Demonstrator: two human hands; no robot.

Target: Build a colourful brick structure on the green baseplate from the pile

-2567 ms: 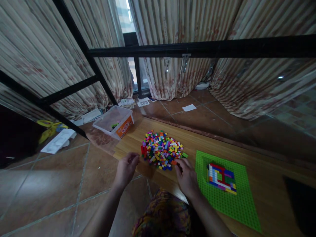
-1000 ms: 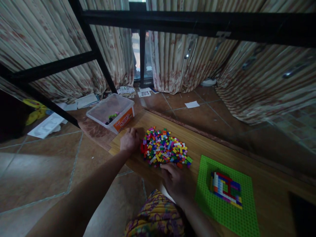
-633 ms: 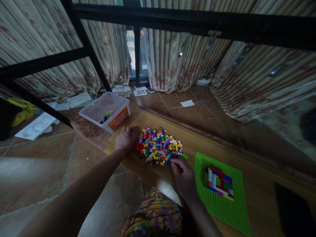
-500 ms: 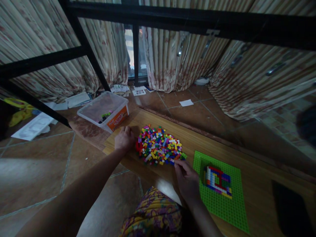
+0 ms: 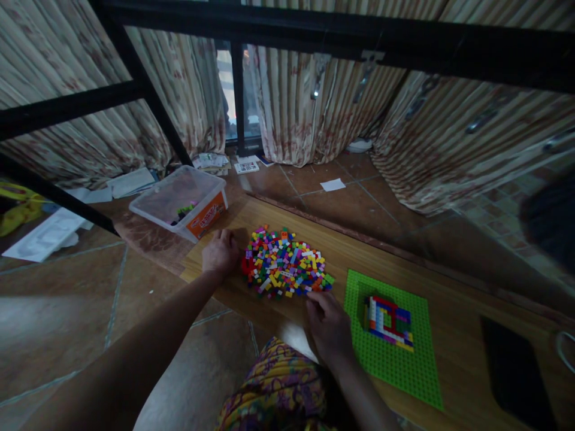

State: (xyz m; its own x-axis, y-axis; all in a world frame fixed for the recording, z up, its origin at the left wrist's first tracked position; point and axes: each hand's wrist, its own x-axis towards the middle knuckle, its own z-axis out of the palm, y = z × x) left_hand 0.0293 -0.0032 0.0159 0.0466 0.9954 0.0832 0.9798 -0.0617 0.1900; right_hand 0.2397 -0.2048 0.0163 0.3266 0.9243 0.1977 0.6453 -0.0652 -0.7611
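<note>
Hands flank brick pile (image 5: pixel 284 269); left hand (image 5: pixel 220 254) near board edge (image 5: pixel 197 276).

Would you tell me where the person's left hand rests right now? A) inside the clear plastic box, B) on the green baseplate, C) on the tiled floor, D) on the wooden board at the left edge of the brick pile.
D: the left hand lies on the wooden board, against the left edge of the brick pile.
</note>
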